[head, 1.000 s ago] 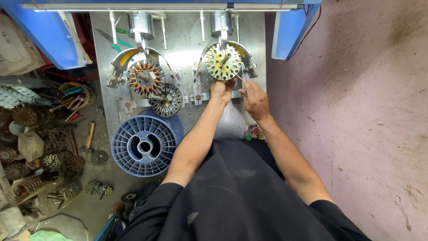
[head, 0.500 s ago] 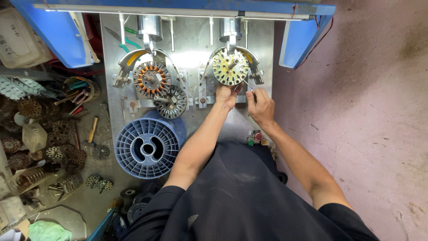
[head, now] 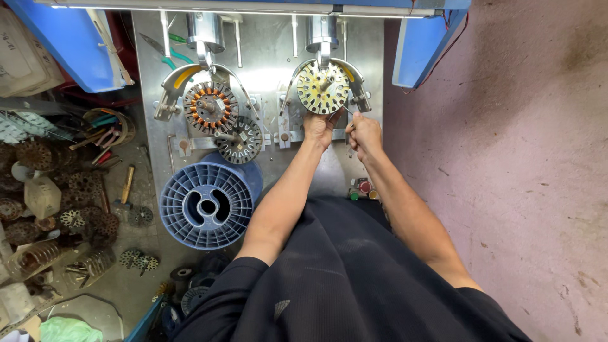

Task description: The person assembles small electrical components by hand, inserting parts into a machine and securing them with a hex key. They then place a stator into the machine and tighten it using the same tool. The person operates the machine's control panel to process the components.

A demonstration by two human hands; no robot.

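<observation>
Reaching up to the far side of the steel machine panel (head: 272, 57), your left hand (head: 318, 125) presses against the lower rim of the bare stator disc (head: 322, 87), its fingers curled together on the metal. Your right hand (head: 364, 133) sits just beside it to the right, closed in a loose fist and pinching something thin near the disc's lower right edge; what it pinches is too small to tell. The disc is round, pale brassy, ringed with slots and punched holes, without wire, and mounted under the right spindle (head: 323, 31) between two curved guide arms. To its left, a second stator with copper windings (head: 209, 106) hangs under the left spindle, and a darker wound stator (head: 240, 140) lies just below that one. Nearer you, a big blue plastic spool (head: 206, 204) leans against the panel's lower left. Small coloured buttons (head: 362, 189) sit by your right forearm. Further left, a heap of rusty stators and hand tools (head: 57, 190) covers the floor.
</observation>
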